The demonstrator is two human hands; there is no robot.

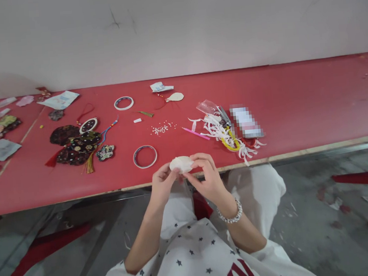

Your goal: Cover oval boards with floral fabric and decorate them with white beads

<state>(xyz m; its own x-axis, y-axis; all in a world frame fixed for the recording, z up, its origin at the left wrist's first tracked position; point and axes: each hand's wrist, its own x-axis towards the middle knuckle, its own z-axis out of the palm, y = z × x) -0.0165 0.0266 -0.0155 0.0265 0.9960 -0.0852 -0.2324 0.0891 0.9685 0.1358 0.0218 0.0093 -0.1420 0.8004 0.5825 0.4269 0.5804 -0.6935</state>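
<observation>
Between my two hands, at the table's front edge, I hold a small cream-white oval piece, flat and smooth-looking. My left hand pinches its left end, thumb on the near face. My right hand grips the right end between thumb and fingers, and a beaded bracelet circles that wrist. Just left of the piece lies a roll of white tape. Beyond it is a scatter of tiny white beads. A similar cream oval with a beaded cord rests farther back.
On the red table, a pink pencil, white paper strips, yellow-handled scissors and a blurred rectangular item lie right. Dark patterned fabric pieces with tassels lie left. A second tape roll is behind. A wall stands at the back.
</observation>
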